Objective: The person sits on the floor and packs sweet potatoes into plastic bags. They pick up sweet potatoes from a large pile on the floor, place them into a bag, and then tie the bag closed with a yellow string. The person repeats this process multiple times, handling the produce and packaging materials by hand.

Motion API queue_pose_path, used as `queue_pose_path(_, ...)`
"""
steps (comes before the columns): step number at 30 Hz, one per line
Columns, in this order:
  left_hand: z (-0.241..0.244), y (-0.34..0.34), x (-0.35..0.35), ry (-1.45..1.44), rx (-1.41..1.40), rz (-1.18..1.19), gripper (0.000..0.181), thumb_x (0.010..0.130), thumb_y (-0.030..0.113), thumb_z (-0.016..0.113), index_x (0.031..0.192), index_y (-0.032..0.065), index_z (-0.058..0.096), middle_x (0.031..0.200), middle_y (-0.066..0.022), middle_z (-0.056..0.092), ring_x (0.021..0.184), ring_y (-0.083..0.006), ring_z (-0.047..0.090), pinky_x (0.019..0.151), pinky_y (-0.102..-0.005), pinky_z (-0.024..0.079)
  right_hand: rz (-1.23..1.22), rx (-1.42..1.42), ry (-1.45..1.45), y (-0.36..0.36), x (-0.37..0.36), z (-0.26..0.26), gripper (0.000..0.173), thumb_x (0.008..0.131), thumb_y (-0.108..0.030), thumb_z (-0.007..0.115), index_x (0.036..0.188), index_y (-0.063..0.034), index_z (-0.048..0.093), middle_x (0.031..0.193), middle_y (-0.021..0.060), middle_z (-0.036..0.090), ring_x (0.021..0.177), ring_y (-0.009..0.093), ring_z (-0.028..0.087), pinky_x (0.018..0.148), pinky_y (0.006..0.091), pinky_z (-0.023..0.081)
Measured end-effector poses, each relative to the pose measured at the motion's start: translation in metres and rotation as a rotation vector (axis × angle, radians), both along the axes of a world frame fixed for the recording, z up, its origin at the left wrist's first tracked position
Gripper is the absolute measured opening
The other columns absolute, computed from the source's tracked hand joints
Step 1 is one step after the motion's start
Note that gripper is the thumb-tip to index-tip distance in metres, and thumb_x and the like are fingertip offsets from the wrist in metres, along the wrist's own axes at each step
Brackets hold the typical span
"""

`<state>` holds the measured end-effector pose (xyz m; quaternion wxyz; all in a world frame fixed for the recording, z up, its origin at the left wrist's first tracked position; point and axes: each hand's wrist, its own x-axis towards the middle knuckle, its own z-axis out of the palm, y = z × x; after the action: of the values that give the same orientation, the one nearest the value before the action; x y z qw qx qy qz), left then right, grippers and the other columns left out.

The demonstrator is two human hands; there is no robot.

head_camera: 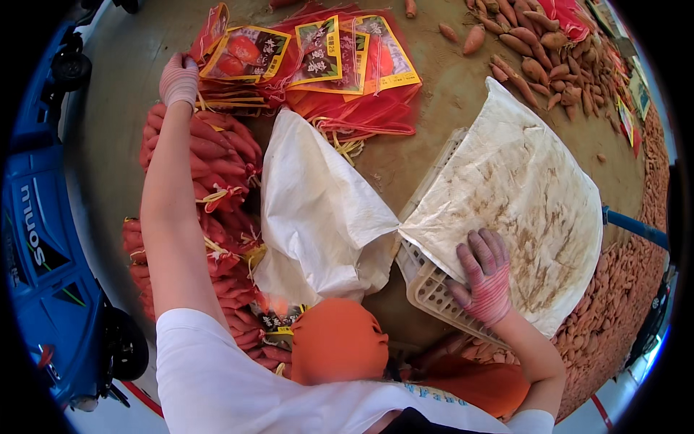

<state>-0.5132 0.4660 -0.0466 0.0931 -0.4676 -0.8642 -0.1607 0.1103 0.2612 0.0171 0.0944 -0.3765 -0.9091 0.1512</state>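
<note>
At the far left of the pile, my left hand (180, 80), in a striped work glove, pinches the edge of a red mesh bag (211, 38) with a printed label. Stacked beside it are more flat red mesh bags (352, 114) with yellow-edged labels and drawstrings. My right hand (484, 274), gloved and soiled, lies with its fingers on a dirt-stained white woven sheet (520, 200) and its thumb near the rim. That sheet covers a pale plastic crate (428, 285), hiding what is inside. Another white woven sheet (320, 211) lies between the crate and the filled bags.
Filled red mesh bags of sweet potatoes (222, 146) lie beneath my left arm. Loose sweet potatoes (564, 65) are heaped at upper right, with a larger pile (607, 320) along the right. A blue vehicle (43, 217) stands at left. My orange-clad knee (340, 342) is below.
</note>
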Motion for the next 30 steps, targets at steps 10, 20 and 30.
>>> queue_pose_path(10,0.255,-0.143,0.129,-1.051,0.818,-0.571,0.021,0.099,0.018,0.055,0.115,0.0060,0.060,0.110,-0.0049,0.065,0.105,-0.0158,0.059,0.086,-0.0276,0.050,-0.088,-0.018,0.385,-0.022,0.018,0.022,0.065,0.086,-0.039,0.065,0.137,-0.0041,0.044,0.138,0.0213,0.045,0.126,0.042,0.043,0.108,0.0497,0.033)
queue_pose_path(20,0.349,-0.244,0.404,-2.188,-0.202,-1.525,0.030,0.099,0.012,0.043,0.122,-0.0048,0.054,0.122,-0.0167,0.061,0.111,-0.0291,0.059,0.099,-0.0433,0.046,-0.487,0.350,0.999,-0.130,-0.030,0.124,0.079,0.082,-0.023,0.072,0.143,0.0033,0.028,0.135,0.0276,0.047,0.124,0.041,0.048,0.106,0.0443,0.039)
queue_pose_path(30,0.266,-0.225,0.601,-2.341,0.201,-1.246,0.014,0.095,0.016,0.057,0.106,0.0073,0.062,0.100,-0.0082,0.066,0.092,-0.0230,0.066,0.077,-0.0320,0.055,-0.879,0.352,0.332,-0.192,0.119,0.041,0.047,0.087,-0.012,0.060,0.132,-0.0084,0.051,0.122,0.0150,0.060,0.115,0.028,0.057,0.097,0.0404,0.043)
